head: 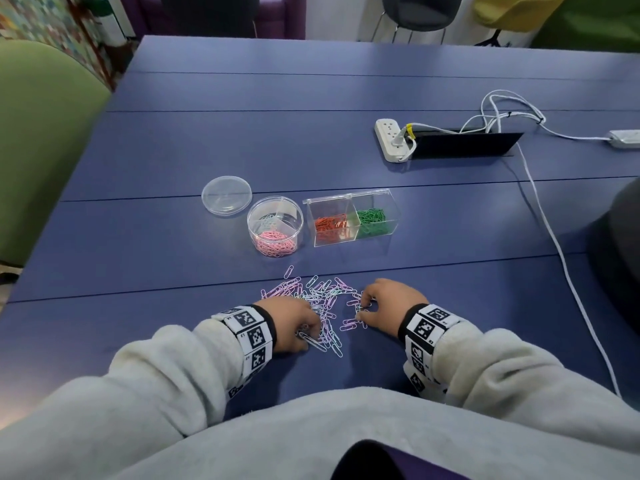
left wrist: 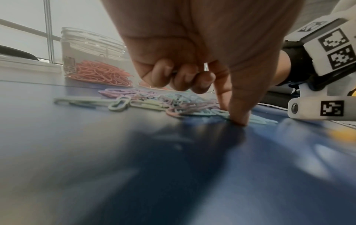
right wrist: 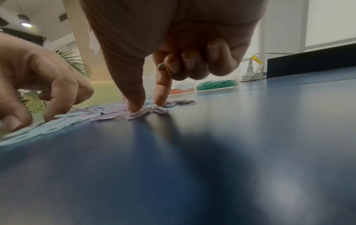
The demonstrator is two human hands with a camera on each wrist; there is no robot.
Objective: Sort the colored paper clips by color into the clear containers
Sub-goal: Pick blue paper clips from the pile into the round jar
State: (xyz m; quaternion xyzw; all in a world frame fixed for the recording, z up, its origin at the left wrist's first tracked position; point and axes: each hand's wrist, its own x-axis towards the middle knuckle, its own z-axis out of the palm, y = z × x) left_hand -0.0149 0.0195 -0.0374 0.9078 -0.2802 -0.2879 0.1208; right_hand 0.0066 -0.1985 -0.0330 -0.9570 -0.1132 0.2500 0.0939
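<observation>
Clips piled near the surface's front edge; left hand pinches a few, right hand presses thumb and forefinger on lilac ones, other fingers curled.

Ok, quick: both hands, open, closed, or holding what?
Left hand: fingers curled, thumb pressing pastel paper clips on the table; a held clip cannot be told.
Right hand: curled fingers holding a clip, thumb and forefinger pressing clips.
</observation>
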